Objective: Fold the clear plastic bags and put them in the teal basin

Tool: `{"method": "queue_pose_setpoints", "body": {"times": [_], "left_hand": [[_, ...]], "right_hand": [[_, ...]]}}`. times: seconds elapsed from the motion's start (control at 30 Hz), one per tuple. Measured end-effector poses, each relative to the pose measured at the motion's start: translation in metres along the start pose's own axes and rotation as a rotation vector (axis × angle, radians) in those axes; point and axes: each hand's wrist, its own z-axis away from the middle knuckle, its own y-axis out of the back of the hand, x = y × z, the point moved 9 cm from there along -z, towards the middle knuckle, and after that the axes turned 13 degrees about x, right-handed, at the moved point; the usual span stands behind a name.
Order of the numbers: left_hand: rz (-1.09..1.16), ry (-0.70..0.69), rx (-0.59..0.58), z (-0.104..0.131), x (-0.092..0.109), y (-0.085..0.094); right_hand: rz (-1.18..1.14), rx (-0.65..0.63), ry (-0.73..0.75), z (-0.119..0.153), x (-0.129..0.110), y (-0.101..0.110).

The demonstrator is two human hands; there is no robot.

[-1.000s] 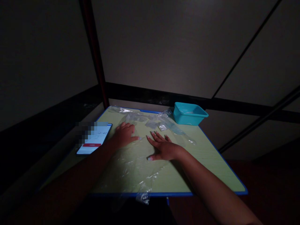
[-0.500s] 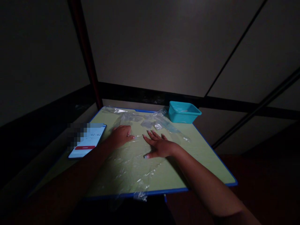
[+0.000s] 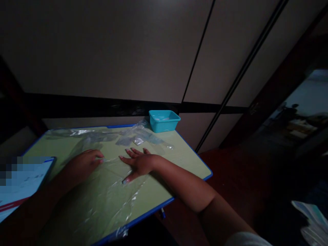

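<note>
A thin clear plastic sheet (image 3: pixel 112 194) lies wrinkled across the pale green table (image 3: pixel 164 181), and its lower end hangs over the blue front edge. My left hand (image 3: pixel 85 164) is closed at the left, thumb and forefinger pinching the plastic along a taut crease. To the right, my right hand (image 3: pixel 138 164) rests flat on the sheet with its fingers spread. Beyond the fingers lie a small shiny clear plastic piece (image 3: pixel 138 140) and a greyish flat piece (image 3: pixel 124 140). More crumpled clear plastic stretches along the far side of the table.
A turquoise plastic basket (image 3: pixel 164 127) stands at the far right corner, with something pale inside. A phone (image 3: pixel 28 181) with a lit screen lies by my left forearm. Dark-trimmed panels (image 3: pixel 115 68) rise behind the table. At the right, a doorway opens onto a dim room.
My view has swung to the right, so the table and basket appear farther left and the doorway shows. My left thumb and forefinger have come together; the right hand stays spread on the plastic.
</note>
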Motion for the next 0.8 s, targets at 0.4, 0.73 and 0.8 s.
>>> {"method": "queue_pose_setpoints", "body": {"times": [0.4, 0.73, 0.8], "left_hand": [[0.092, 0.057, 0.202, -0.002, 0.01, 0.024], [-0.227, 0.053, 0.078, 0.009, 0.008, 0.01], [-0.216, 0.045, 0.067, 0.009, 0.008, 0.009]], "right_hand": [[0.029, -0.08, -0.049, 0.002, 0.014, -0.004], [-0.001, -0.102, -0.058, 0.002, 0.013, -0.006], [0.004, -0.101, -0.055, 0.002, 0.013, -0.007]]}}
